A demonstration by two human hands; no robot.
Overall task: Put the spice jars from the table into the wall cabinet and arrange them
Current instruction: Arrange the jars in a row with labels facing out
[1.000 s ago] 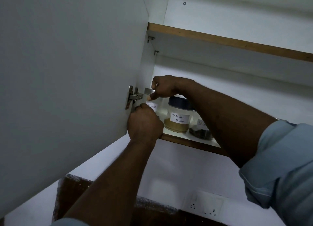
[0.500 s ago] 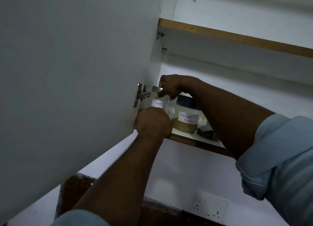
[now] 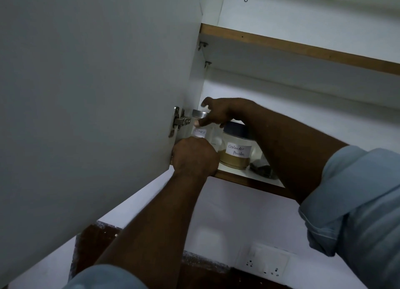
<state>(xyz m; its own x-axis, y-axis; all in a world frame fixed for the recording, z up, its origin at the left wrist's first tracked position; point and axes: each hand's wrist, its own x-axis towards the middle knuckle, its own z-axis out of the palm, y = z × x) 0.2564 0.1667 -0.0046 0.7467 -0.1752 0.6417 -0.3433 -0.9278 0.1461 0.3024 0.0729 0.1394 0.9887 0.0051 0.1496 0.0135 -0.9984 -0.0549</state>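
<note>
On the lower shelf (image 3: 249, 179) of the wall cabinet, at its far left beside the door hinge (image 3: 178, 122), stands the cloves jar (image 3: 200, 133), upright, label outward. Left hand (image 3: 194, 158) grips the jar's lower body, fingers curled round it. Right hand (image 3: 218, 113) arches over the metal lid: thumb against the lid's rim, forefinger lifted clear, remaining fingers hidden behind the lid, so whether it pinches the lid cannot be told. Just to the right stands the coriander powder jar (image 3: 237, 152), and beyond it a third jar (image 3: 263, 169) with dark contents, largely hidden by the right forearm. Assessment: three jars are on the shelf in a row, and the step in hand appears to be the final seating or turning of the cloves jar. The table is out of view, so what remains to be brought up cannot be judged. Shelf surface is white with a brown wooden front edge; the upper shelf (image 3: 303, 48) matches. Cabinet door (image 3: 97, 93) stands open at left. Below are a white wall, a double socket (image 3: 264, 262) and a dark brown counter (image 3: 93, 241). Lighting is dim.
</note>
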